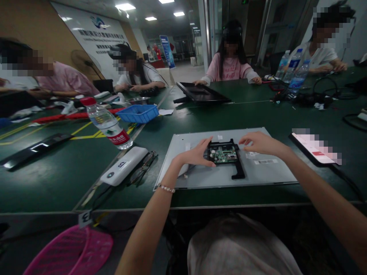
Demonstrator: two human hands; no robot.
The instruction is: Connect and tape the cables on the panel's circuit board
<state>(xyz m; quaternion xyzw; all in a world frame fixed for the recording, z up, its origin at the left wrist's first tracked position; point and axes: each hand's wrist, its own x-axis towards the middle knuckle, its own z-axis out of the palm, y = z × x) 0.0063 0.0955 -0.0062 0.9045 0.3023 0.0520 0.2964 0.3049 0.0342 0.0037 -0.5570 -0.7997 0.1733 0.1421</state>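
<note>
A grey metal panel point(258, 172), the back of a flat screen, lies on the green table in front of me. At its middle sits a black plastic frame point(238, 168) with a green circuit board point(223, 154) inside. My left hand point(195, 156) grips the frame's left edge, thumb and fingers pinched on it. My right hand point(256, 143) rests at the frame's upper right corner, fingers curled down onto it. A bead bracelet circles my left wrist.
A water bottle point(107, 124), a white power bank point(124, 165) and glasses point(143, 170) lie to the left. A phone point(312, 149) with a cable lies right. A blue tray point(138, 113) and another screen point(200, 93) sit farther off. Several people work around the table. A pink basket point(71, 252) sits low left.
</note>
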